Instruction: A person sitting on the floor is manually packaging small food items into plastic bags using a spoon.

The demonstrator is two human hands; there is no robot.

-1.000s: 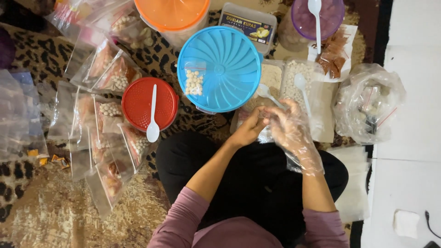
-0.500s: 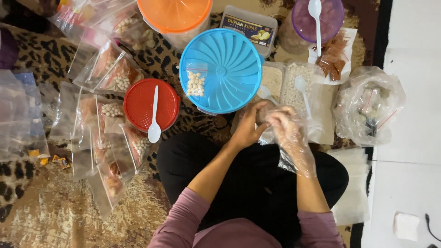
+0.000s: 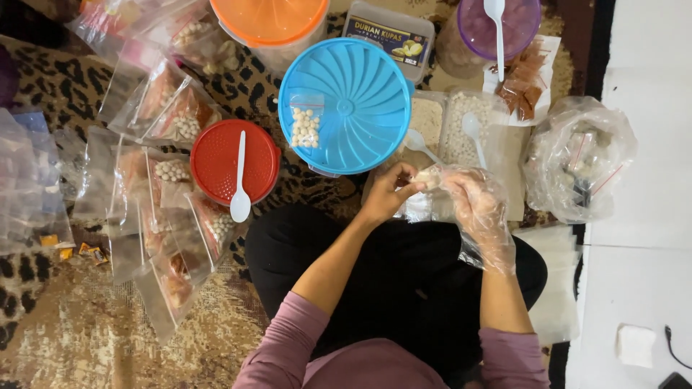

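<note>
Far left: a spread of filled clear packets (image 3: 169, 130) overlapping on the leopard-print rug (image 3: 43, 57), each showing pale round pieces and a reddish-brown portion. Next, a red lid (image 3: 234, 160) with a white plastic spoon (image 3: 240, 189) lying across it. At centre, a blue ribbed lid (image 3: 344, 105) bearing one small clear packet of white balls (image 3: 305, 127). Just below and right of it, over the lap: left hand (image 3: 389, 193), bare, fingers pinched shut on the near edge of a small clear pouch (image 3: 427, 179). Right hand (image 3: 476, 209), sheathed in a loose transparent glove, closed on the same pouch from the other side, thumb and fingers meeting the left's. Behind the hands, two open trays of pale granules and beads (image 3: 461, 130), a spoon in each. Far right, a bunched clear bag (image 3: 577, 158) on the white floor.

Pouch probably very light, limp and slick; film on film under the glove likely to slide. Best taken at the top rim with a firm pinch from both sides, mouth kept upward, since the contents look loose and ready to roll out.
</note>
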